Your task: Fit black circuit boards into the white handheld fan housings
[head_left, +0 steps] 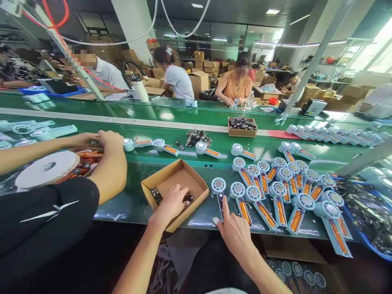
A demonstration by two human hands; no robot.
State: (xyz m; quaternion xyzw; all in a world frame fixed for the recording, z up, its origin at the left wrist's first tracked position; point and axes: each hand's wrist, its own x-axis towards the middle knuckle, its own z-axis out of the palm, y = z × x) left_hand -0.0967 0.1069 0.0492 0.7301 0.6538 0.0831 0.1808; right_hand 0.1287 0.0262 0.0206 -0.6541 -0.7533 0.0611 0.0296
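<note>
My left hand (172,204) reaches into an open cardboard box (191,173), its fingers closed on a small dark circuit board (188,198). More circuit boards (156,196) lie along the box's left side. My right hand (235,230) is at a light-blue handheld fan (218,185) lying on the bench. Its index finger rests on the fan's handle, where a dark board shows, and the thumb is at the handle's lower left, so the handle is between them. Beside it lie several similar fans (278,190) with orange strips in their open handles.
A coworker's arms (112,163) reach around a white reel (47,167) at left. Dark boards are piled on the green belt (199,138) and in a small carton (242,131). A blue-rimmed bin (363,234) of dark parts stands at right. Other people sit across the line.
</note>
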